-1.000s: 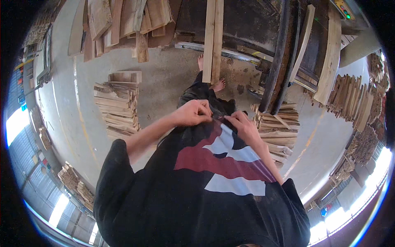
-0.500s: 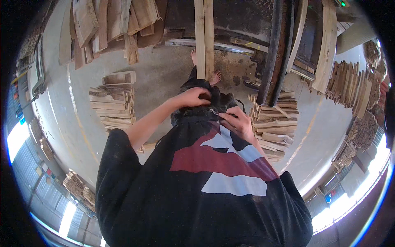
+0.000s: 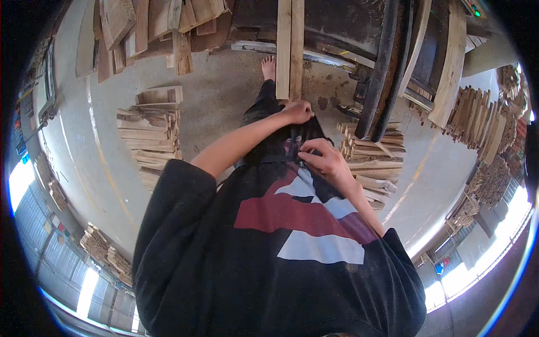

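Observation:
Below my waist, my left hand (image 3: 297, 112) is closed on a fold of black cloth (image 3: 318, 127), which it draws up and to the right. The cloth covers my lap and legs and looks like part of my black trousers. At the waistband, my right hand (image 3: 328, 163) is bent with thumb and forefinger close together; what is between their tips is too small to make out. A small patterned patch (image 3: 292, 146) shows between the two hands. Just beyond my left hand are the near ends of two long light wooden boards (image 3: 284, 56).
Ahead stands a dark machine table (image 3: 331, 22) with black metal rails (image 3: 382, 73). Stacked wood lies at my left (image 3: 147, 135) and right (image 3: 373, 151). Rough planks (image 3: 193, 14) overhang at the far left. My bare foot (image 3: 269, 68) is on the floor near the machine.
My left hand has moved forward and right, from loosely curled to closed on the cloth, pulling it up. My right hand stays at the waist with its fingers slightly lifted. The patterned patch has come into view.

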{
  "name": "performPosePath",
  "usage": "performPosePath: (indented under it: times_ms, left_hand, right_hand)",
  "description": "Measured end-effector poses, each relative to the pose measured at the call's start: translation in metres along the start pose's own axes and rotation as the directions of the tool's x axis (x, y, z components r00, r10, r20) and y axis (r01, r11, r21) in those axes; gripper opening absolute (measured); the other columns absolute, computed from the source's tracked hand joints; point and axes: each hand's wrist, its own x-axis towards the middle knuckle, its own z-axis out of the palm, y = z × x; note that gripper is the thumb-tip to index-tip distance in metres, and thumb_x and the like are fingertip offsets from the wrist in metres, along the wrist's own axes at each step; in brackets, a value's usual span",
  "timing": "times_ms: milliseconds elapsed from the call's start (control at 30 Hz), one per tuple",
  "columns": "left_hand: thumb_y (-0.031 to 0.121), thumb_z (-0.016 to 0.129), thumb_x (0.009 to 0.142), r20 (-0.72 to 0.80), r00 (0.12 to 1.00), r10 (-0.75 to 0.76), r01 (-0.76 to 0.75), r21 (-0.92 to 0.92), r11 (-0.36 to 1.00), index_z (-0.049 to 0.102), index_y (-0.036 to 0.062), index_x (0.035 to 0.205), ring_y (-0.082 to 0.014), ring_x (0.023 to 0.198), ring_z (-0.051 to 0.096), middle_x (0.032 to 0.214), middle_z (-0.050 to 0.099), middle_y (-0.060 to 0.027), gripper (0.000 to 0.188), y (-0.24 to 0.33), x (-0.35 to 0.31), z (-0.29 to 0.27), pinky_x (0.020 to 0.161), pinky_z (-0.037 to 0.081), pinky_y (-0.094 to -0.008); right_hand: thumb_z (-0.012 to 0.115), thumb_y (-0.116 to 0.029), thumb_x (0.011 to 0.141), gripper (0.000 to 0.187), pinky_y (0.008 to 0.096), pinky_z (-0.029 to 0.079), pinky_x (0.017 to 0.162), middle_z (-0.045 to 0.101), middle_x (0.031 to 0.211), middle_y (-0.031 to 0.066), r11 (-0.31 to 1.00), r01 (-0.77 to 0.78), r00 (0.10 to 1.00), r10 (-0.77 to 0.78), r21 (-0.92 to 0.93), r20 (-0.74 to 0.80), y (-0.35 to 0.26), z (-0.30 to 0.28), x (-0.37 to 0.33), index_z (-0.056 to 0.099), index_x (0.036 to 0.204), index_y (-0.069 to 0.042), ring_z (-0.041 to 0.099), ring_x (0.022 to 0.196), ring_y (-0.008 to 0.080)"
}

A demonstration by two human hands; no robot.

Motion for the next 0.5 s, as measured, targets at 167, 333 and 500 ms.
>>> performPosePath:
  times_ms: [167,333,500]
  left_hand:
    - [0.051,0.063,0.093,-0.008,0.999,-0.042,0.04,-0.179,0.983,0.07,0.0073,0.109,-0.0354,0.101,0.068,0.103,0.072,-0.02,0.047,-0.042,0.031,0.022,0.089,0.052,-0.0441]
    - [0.062,0.054,0.094,0.21,0.964,-0.165,0.171,-0.014,0.985,0.068,0.0102,0.121,-0.0376,0.111,0.065,0.116,0.069,-0.0209,0.06,-0.011,-0.022,-0.056,0.096,0.05,-0.0449]
    - [0.058,0.056,0.095,0.093,0.963,-0.254,0.237,0.165,0.957,0.067,0.0086,0.12,-0.0386,0.112,0.064,0.121,0.068,-0.0187,0.056,0.007,-0.106,-0.131,0.096,0.05,-0.0467]
  right_hand:
    - [0.074,-0.003,0.079,0.022,0.0385,0.056,0.08,0.063,0.107,0.0087,0.999,-0.031,0.999,0.03,0.023,0.022,-0.004,0.002,0.004,0.07,0.1,-0.006,0.065,0.098,0.028]
    - [0.075,-0.002,0.079,0.02,0.0386,0.056,0.078,0.064,0.105,0.0088,1.0,0.004,1.0,-0.003,0.015,-0.028,-0.003,0.002,0.007,0.07,0.098,-0.005,0.065,0.095,0.028]
    - [0.076,0.0,0.077,0.022,0.0369,0.056,0.075,0.064,0.103,0.0098,0.999,0.003,0.996,0.001,0.04,-0.092,0.003,0.002,0.005,0.07,0.097,-0.003,0.066,0.089,0.0271]
